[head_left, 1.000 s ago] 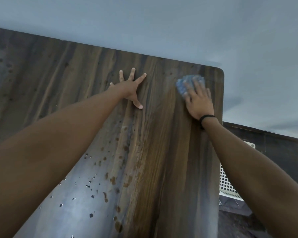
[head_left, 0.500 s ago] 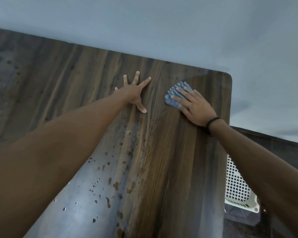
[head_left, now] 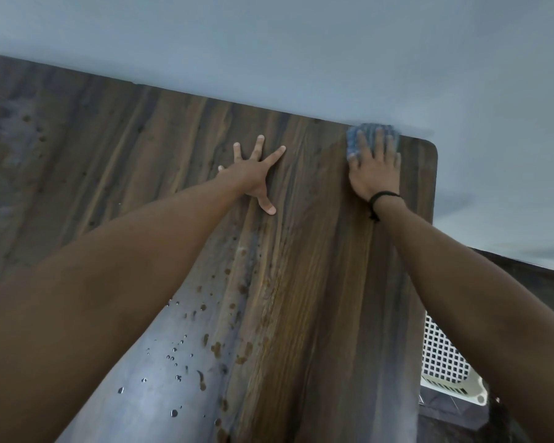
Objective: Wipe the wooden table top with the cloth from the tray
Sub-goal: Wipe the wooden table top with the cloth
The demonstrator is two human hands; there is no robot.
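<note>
My right hand (head_left: 373, 174) lies flat, fingers straight, pressing the blue cloth (head_left: 353, 139) onto the wooden table top (head_left: 317, 282) at its far edge, near the right corner. Left hand (head_left: 251, 175) splayed wide, palm on the wood, holding nothing. Water droplets (head_left: 173, 358) dot the near side. White perforated tray (head_left: 442, 356) sits below the right edge

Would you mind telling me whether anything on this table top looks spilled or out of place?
Clear droplets and brown spots lie scattered on the near part of the table top, not yet wiped. The right hand presses the blue cloth at the far right corner, away from them.
</note>
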